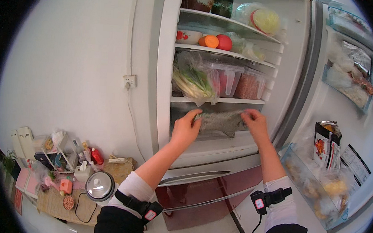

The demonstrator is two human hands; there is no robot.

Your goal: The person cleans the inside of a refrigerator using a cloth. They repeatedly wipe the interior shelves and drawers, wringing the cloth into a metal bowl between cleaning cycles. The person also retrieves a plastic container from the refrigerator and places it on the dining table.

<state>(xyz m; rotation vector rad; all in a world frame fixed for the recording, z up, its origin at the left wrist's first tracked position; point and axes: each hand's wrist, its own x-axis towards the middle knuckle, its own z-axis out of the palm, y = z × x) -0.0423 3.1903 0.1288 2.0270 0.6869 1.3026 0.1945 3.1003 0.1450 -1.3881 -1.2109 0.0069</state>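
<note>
A thin grey cloth (219, 121) is stretched between my two hands in front of the refrigerator's lowest compartment. My left hand (187, 125) pinches its left end, and my right hand (254, 122) pinches the right end with thumb and fingers. The cloth is blurred and one corner hangs down. Just above it, a plastic bag of leafy green vegetables (193, 80) sticks out over the shelf edge (238, 101). Beside the bag stand a clear handled container (229, 82) with something red inside and another container (251, 85) full of pinkish-brown contents.
Higher shelves hold a cut carrot (209, 41), a red round item (224, 42), a floral bowl (188, 37) and jars (222, 6). The open refrigerator door (307, 124) at right carries filled bins (316, 185). At lower left, a table (53, 204) holds a lidded cooker (100, 186).
</note>
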